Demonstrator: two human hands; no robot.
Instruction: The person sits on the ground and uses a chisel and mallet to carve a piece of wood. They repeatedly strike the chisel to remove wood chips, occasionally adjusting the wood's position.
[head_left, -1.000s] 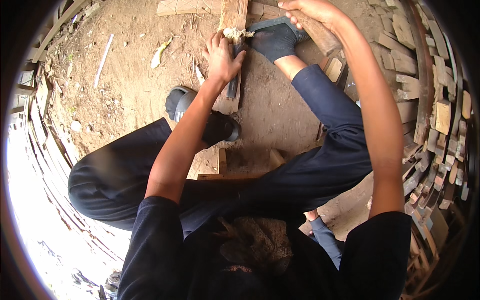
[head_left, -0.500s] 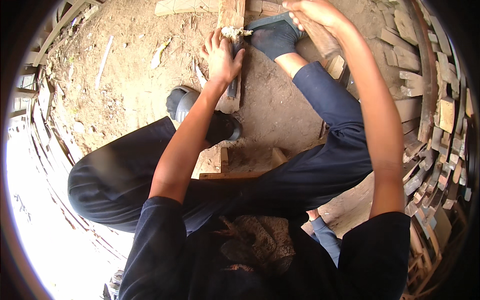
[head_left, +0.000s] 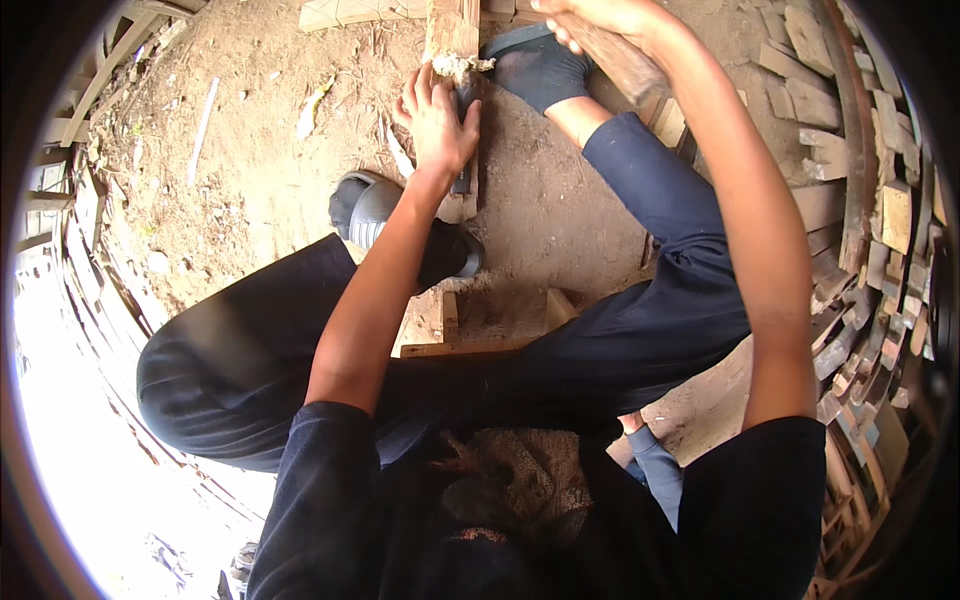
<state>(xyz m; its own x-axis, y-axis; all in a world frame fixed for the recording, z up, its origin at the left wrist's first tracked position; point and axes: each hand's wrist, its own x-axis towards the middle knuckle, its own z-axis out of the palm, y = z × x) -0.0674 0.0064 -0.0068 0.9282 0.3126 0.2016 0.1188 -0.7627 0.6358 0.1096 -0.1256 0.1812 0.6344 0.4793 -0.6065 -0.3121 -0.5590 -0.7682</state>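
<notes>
My left hand (head_left: pixel 438 128) is closed around a dark bar-shaped tool (head_left: pixel 461 182), which lies lengthwise over a wooden board (head_left: pixel 456 28) on the ground. Its exact kind is hidden by my fingers. Just beyond my fingertips, a pale, ragged clump (head_left: pixel 459 65) rests on the board. My right hand (head_left: pixel 610 18) is raised at the far right of the board, gripping a thick brown piece of wood (head_left: pixel 612 58) that slants down toward me. Part of that hand is cut off by the top edge.
My sandalled foot (head_left: pixel 368 210) is left of the board's near end; my other, dark-covered foot (head_left: pixel 540 75) is right of its far part. A low wooden stool (head_left: pixel 465 349) shows beneath my legs. Stacked wood offcuts (head_left: pixel 895 220) line the right side. Another person's foot (head_left: pixel 655 465) shows behind.
My right hand and its piece of wood have shifted slightly left and toward the top edge. The whole view has moved a little. My left hand keeps its place on the tool.
</notes>
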